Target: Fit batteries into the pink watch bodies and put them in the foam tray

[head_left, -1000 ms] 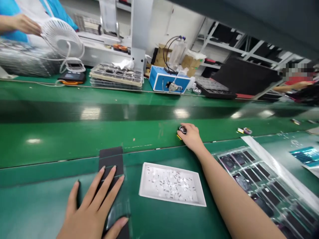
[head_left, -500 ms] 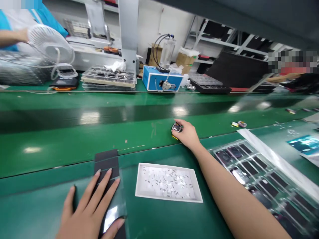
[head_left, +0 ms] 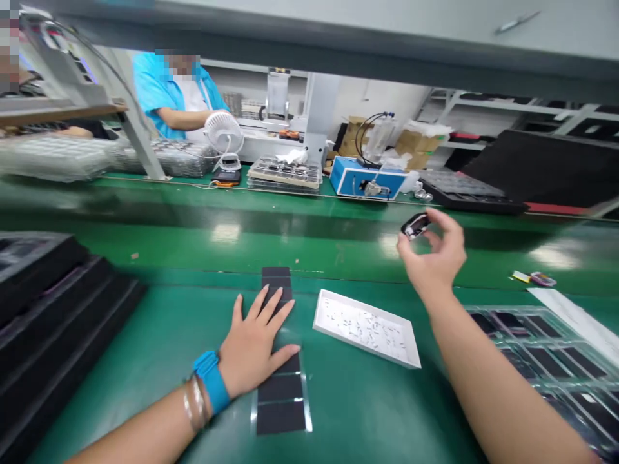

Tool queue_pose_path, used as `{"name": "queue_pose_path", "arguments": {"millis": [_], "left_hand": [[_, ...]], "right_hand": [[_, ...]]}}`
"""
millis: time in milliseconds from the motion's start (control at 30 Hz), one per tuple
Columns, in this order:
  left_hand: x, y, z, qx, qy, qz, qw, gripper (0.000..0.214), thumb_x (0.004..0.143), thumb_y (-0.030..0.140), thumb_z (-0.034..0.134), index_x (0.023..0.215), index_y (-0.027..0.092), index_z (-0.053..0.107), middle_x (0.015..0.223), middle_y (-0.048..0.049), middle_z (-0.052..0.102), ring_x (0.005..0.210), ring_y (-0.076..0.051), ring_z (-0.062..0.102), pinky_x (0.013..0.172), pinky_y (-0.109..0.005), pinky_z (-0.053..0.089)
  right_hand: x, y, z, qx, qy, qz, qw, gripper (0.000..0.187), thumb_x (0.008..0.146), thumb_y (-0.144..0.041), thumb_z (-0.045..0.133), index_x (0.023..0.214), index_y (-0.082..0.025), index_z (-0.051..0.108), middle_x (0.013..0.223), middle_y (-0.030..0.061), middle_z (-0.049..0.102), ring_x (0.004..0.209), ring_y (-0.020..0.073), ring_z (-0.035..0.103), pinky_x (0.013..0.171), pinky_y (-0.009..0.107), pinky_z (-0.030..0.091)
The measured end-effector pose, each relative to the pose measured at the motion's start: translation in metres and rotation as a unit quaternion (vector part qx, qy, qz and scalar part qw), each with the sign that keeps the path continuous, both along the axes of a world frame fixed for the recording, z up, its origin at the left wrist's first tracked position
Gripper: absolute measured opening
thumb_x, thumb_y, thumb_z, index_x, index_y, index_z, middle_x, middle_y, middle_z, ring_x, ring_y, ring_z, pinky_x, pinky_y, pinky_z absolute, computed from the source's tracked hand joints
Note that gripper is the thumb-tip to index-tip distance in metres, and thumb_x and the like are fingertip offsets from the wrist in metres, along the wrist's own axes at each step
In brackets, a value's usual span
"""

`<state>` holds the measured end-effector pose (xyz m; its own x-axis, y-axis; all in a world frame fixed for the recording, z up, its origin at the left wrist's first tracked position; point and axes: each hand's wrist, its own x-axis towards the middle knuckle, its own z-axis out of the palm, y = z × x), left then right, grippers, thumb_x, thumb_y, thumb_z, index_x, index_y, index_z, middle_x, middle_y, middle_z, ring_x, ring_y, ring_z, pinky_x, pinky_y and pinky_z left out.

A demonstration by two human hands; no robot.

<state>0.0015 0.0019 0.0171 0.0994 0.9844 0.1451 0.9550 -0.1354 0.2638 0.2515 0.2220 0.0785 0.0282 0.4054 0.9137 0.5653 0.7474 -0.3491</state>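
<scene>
Raised over the green bench, my right hand (head_left: 438,258) pinches a small dark watch case (head_left: 415,225) with a shiny edge between thumb and fingers. My left hand (head_left: 251,351) lies flat with its fingers spread. Under it is a strip of black rectangular pads (head_left: 281,417) on clear film, partly covered by the palm and fingers. Between my two hands sits a shallow white tray (head_left: 363,348) holding small white pieces with dark marks. To the right of it, a clear compartment tray (head_left: 525,341) with black parts is partly hidden by my right forearm.
Black foam trays (head_left: 62,335) are stacked at the left. A yellow-tagged small part (head_left: 541,279) lies at the right. Across the green belt (head_left: 193,248) stand a blue machine (head_left: 365,179), clear trays (head_left: 285,174) and a fan (head_left: 223,132) beside a person in blue. A shelf hangs overhead.
My right hand has lifted the watch case off the green belt. My left hand stays flat on the strip. The view has shifted, bringing the black stack at left into sight.
</scene>
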Motion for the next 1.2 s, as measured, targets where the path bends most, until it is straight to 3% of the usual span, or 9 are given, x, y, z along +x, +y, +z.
{"name": "queue_pose_path", "arguments": {"millis": [133,233,333,433,667,900,1000,1100,1200], "left_hand": [[-0.003,-0.004,0.008,0.078,-0.109,0.023,0.991,0.054,0.089,0.046,0.045,0.139,0.029,0.034,0.152,-0.0058,0.019,0.140,-0.031,0.009,0.108,-0.063,0.010],[-0.003,-0.017,0.018,0.114,-0.293,0.022,0.949,0.049,0.090,0.045,0.043,0.135,0.025,0.042,0.145,-0.0080,0.037,0.136,-0.026,0.025,0.112,-0.050,0.018],[0.002,-0.033,0.025,0.017,-0.527,-0.028,0.849,0.054,0.088,0.053,0.043,0.133,0.023,0.047,0.125,-0.0109,0.058,0.119,-0.026,0.049,0.105,-0.046,0.034],[0.006,-0.044,0.030,-0.080,-0.659,-0.071,0.744,0.058,0.082,0.052,0.057,0.129,0.019,0.052,0.116,-0.0125,0.062,0.107,-0.028,0.057,0.095,-0.042,0.043],[0.003,-0.043,0.031,-0.204,-0.755,-0.078,0.619,0.044,0.074,0.031,0.073,0.115,0.018,0.063,0.101,-0.0090,0.066,0.092,-0.017,0.060,0.087,-0.028,0.046],[0.003,-0.047,0.029,-0.229,-0.788,-0.029,0.570,0.044,0.071,0.021,0.075,0.113,0.020,0.062,0.101,-0.0081,0.066,0.089,-0.018,0.062,0.082,-0.029,0.051],[0.003,-0.049,0.035,-0.218,-0.796,0.005,0.565,0.045,0.069,0.021,0.076,0.112,0.021,0.062,0.108,-0.0086,0.063,0.093,-0.019,0.062,0.084,-0.031,0.051],[0.006,-0.049,0.038,-0.192,-0.789,0.009,0.584,0.042,0.065,0.017,0.078,0.105,0.022,0.063,0.098,-0.0059,0.065,0.085,-0.015,0.062,0.079,-0.026,0.051],[0.008,-0.048,0.036,-0.153,-0.761,-0.006,0.630,0.039,0.062,0.014,0.080,0.097,0.020,0.064,0.090,-0.0038,0.065,0.080,-0.012,0.060,0.073,-0.019,0.050]], "right_hand": [[-0.024,-0.055,0.030,0.011,0.024,0.104,0.994,0.058,0.071,-0.022,0.069,0.125,-0.025,0.048,0.124,0.0087,0.053,0.115,0.0277,0.052,0.091,0.045,0.053],[-0.043,-0.115,0.027,-0.055,0.006,0.198,0.979,0.057,0.072,-0.018,0.068,0.125,-0.026,0.048,0.123,0.0083,0.053,0.114,0.0263,0.053,0.091,0.044,0.052],[-0.060,-0.172,0.006,-0.154,-0.065,0.283,0.944,0.056,0.073,-0.014,0.063,0.126,-0.024,0.047,0.121,0.0090,0.055,0.110,0.0237,0.056,0.091,0.042,0.051],[-0.073,-0.205,-0.012,-0.198,-0.131,0.331,0.913,0.057,0.073,-0.012,0.059,0.127,-0.023,0.044,0.119,0.0084,0.056,0.108,0.0214,0.055,0.093,0.040,0.049],[-0.081,-0.214,-0.029,-0.146,-0.147,0.389,0.898,0.064,0.070,-0.006,0.055,0.130,-0.025,0.040,0.118,0.0067,0.057,0.110,0.0201,0.052,0.094,0.038,0.046],[-0.072,-0.215,-0.029,-0.146,-0.128,0.388,0.901,0.064,0.070,-0.013,0.058,0.130,-0.025,0.038,0.126,0.0094,0.054,0.118,0.0231,0.048,0.103,0.047,0.036],[-0.069,-0.215,-0.026,-0.227,-0.068,0.354,0.905,0.038,0.073,-0.014,0.060,0.109,-0.024,0.053,0.117,0.0080,0.059,0.111,0.0220,0.053,0.097,0.044,0.041],[-0.069,-0.216,-0.026,-0.276,-0.046,0.346,0.896,0.015,0.077,-0.015,0.062,0.089,-0.023,0.061,0.107,0.0064,0.062,0.103,0.0204,0.056,0.090,0.040,0.045],[-0.070,-0.217,-0.027,-0.277,-0.052,0.354,0.892,0.011,0.078,-0.016,0.065,0.087,-0.022,0.064,0.105,0.0061,0.063,0.102,0.0193,0.056,0.092,0.040,0.044]]}}
